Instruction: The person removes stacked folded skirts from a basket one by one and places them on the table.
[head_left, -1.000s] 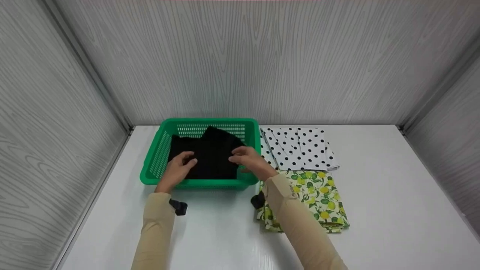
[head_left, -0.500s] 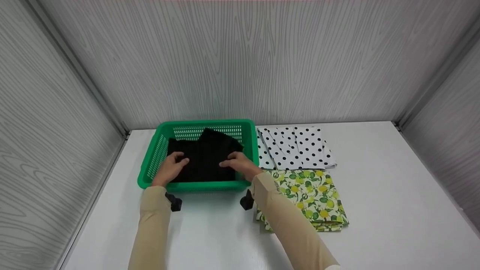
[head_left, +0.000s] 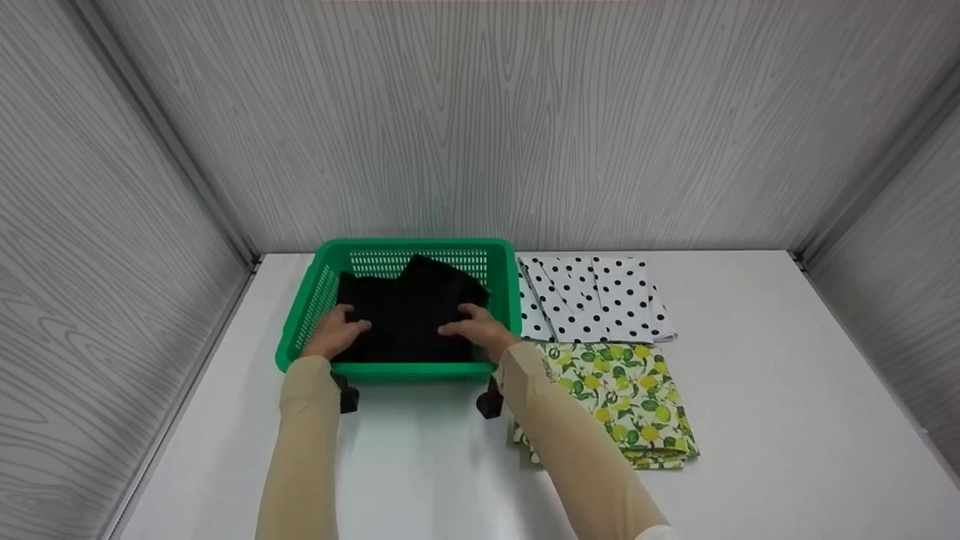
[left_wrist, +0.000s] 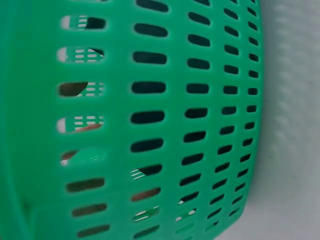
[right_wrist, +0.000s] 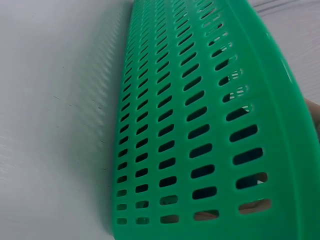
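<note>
A folded black cloth point(head_left: 405, 322) lies in a green plastic basket point(head_left: 420, 370), with one corner sticking up at the back. My left hand point(head_left: 332, 334) reaches over the front rim to the cloth's left side, thumb and index finger apart. At its right side is my right hand point(head_left: 480, 330), thumb pointing inward and a gap between thumb and fingers. Both hands appear to touch the cloth; the lower fingers are hidden. In the left wrist view the basket wall point(left_wrist: 175, 102) covers most of the hand. The right wrist view also shows mainly the slotted wall point(right_wrist: 180, 120).
Right of the basket lies a folded white cloth with black dots point(head_left: 615, 300). In front of it is a folded lemon-print cloth point(head_left: 630, 405), partly under the right forearm. The white table point(head_left: 765, 390) is bounded by grey wood-patterned panels point(head_left: 480, 120).
Both hands have lowered into the basket toward the black cloth. The left has shifted slightly left, and the right slightly inward. The cloth keeps its place in the basket.
</note>
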